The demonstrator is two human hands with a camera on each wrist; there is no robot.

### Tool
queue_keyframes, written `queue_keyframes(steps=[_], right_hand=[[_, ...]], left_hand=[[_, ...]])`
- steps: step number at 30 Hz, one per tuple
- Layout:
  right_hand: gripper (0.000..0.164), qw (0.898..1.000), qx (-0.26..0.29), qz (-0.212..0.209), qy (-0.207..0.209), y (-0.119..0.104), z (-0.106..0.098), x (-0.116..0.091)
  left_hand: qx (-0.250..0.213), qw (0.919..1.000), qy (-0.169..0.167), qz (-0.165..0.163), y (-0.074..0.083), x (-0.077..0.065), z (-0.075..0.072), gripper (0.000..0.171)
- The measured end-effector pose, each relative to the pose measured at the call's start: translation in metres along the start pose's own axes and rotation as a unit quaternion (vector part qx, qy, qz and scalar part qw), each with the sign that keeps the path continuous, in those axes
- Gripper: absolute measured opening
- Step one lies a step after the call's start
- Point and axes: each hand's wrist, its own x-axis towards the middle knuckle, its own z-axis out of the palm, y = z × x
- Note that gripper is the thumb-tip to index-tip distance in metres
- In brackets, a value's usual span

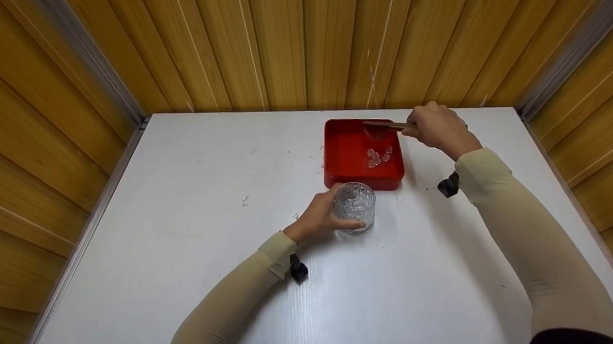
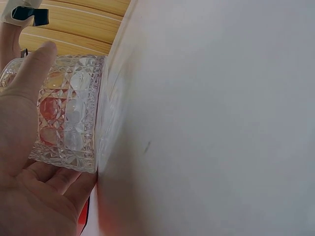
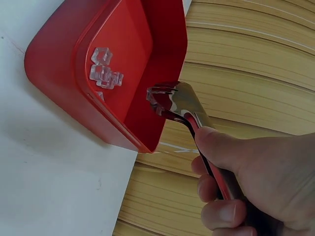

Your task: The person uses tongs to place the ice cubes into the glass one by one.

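Observation:
My left hand [image 1: 321, 212] grips a clear cut-glass tumbler [image 1: 356, 203], thumb on the near side and fingers around the far side. In the left wrist view the tumbler [image 2: 69, 113] stands upright on the table with its diamond pattern showing. My right hand [image 1: 439, 127] holds metal tongs [image 1: 392, 125] over the back right of a red tray [image 1: 338, 181]. Between the tong tips, in the right wrist view, is a small clear piece like an ice cube [image 3: 153, 101]. Several clear cubes [image 3: 102, 73] lie on the tray floor, near its right side.
Beneath everything is a white table [image 1: 212, 259], with small specks [image 1: 245, 201] scattered on it. Yellow wood-slat walls [image 1: 280, 49] rise behind the table and on both sides. The tumbler sits just in front of the tray's near wall.

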Motion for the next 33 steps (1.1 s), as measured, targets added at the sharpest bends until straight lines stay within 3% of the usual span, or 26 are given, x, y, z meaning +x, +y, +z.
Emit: queue_keyframes(steps=[10,21,28,33], right_hand=[[0.020,1.000,-0.007,-0.004,0.007,0.004,-0.010,-0.016],[0.021,1.000,0.009,0.000,-0.004,-0.002,-0.012,-0.033],[0.022,1.000,-0.003,-0.019,0.011,-0.002,-0.010,-0.044],[0.022,0.998,-0.008,-0.044,0.035,-0.002,-0.009,-0.054]], left_hand=[[0.016,0.9998,0.001,0.011,0.001,0.005,0.000,0.082],[0.002,1.0000,-0.007,0.002,0.001,0.005,0.003,0.083],[0.000,0.9999,-0.013,-0.011,0.001,0.004,0.006,0.085],[0.015,0.9998,-0.011,0.001,0.001,0.004,0.005,0.083]])
